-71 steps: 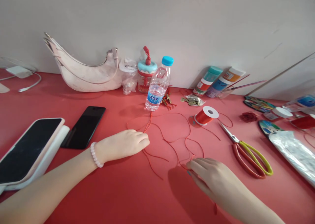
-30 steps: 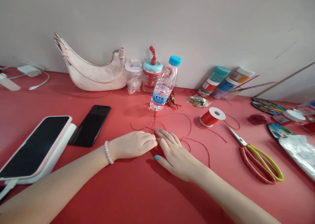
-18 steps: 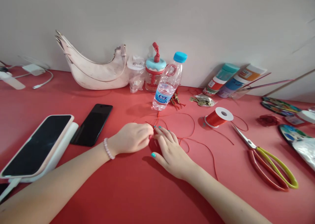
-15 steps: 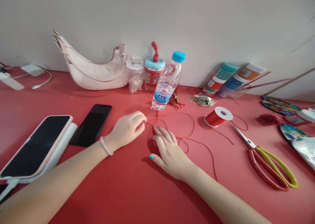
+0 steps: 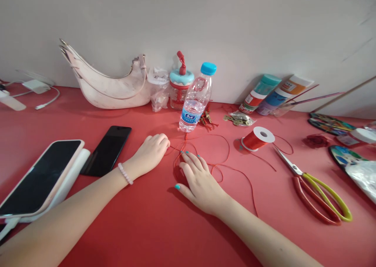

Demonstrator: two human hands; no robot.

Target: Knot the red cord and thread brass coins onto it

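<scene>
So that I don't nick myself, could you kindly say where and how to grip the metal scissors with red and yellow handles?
Probably by both looped handles, from the near right side: the scissors lie flat, handles toward the near right, tapering blades pointing away leftward.

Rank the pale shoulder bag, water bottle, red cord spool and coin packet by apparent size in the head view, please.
1. Pale shoulder bag
2. Water bottle
3. Red cord spool
4. Coin packet
</scene>
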